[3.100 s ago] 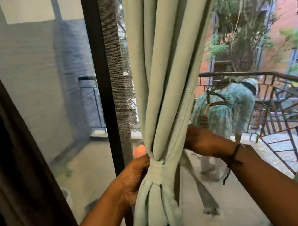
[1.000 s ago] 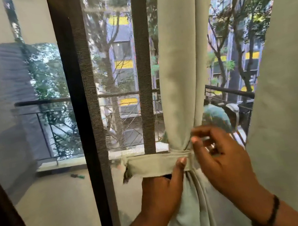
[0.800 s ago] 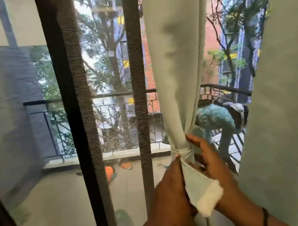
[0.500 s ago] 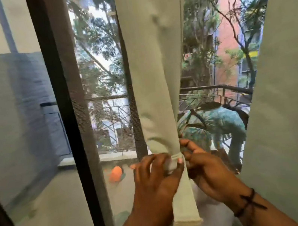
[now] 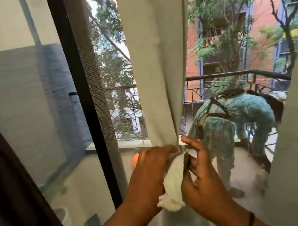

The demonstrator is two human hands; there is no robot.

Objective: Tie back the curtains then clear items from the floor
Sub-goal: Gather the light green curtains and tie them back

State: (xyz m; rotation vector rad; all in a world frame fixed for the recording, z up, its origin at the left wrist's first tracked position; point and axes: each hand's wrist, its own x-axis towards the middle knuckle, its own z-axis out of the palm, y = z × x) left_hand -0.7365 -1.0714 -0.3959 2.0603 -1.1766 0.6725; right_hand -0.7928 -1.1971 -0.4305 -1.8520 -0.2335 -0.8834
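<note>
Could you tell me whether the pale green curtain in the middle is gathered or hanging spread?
Gathered. The pale green curtain narrows to a bunch where the left hand and right hand grip its tie strip.

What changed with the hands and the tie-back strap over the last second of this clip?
A second ago the tie-back strap ran level around the gathered curtain, its end out to the left. Now that end hangs down between both hands: the left hand grips it, and the right hand pinches it at the wrap. Unchanged: the curtain is still bunched, with both hands at the wrap.
</note>
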